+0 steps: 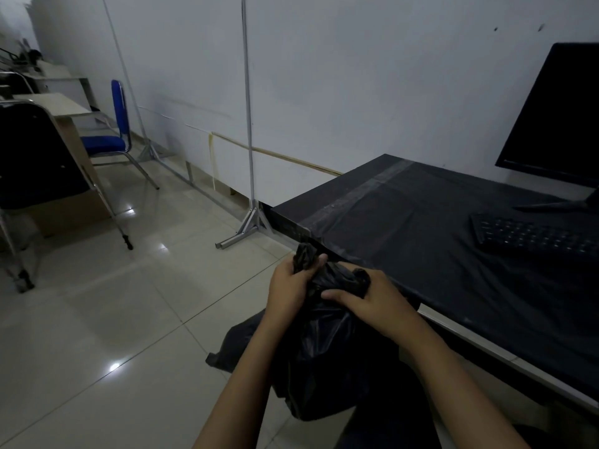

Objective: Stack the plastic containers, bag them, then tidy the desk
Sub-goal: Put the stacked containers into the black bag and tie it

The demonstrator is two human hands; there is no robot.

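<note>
Nearly bagged: bag [324, 358] bulging off desk [437, 241] near corner, containers unseen, presumably inside. Left hand [291, 286] gripping one handle, right hand [372, 303] clutching the other, mid-knot. Left: finish tie, tidy around keyboard [534, 236].

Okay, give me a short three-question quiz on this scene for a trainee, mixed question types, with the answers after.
1. True or false: both hands grip the top of the black plastic bag.
2. Which lies on the desk? A) keyboard B) the bag C) a blue chair
3. Fill in: the bag is held beside the desk, above the tiled ____.

Key:
1. True: the left hand and right hand both clutch its bunched neck.
2. A
3. floor
</note>
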